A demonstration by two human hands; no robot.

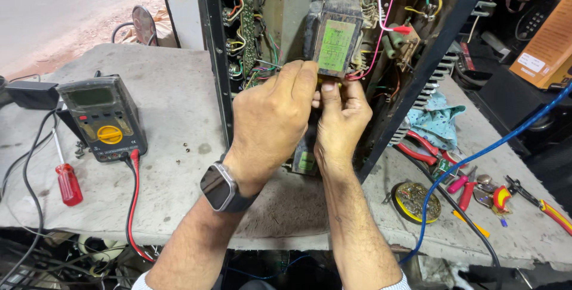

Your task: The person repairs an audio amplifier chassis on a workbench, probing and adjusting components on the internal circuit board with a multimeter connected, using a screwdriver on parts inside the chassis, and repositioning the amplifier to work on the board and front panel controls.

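Green-labelled transformer (333, 39), upper centre of the frame inside the open chassis (429, 57), looks heavy and rigid with fragile leads. Your left hand (271, 123) and right hand (341, 117) pinch beneath it; grip its metal frame.

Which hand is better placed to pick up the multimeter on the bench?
Probably the left hand: the multimeter lies on its side of the bench, nothing between. The right hand would have to cross over. Both are at the transformer.
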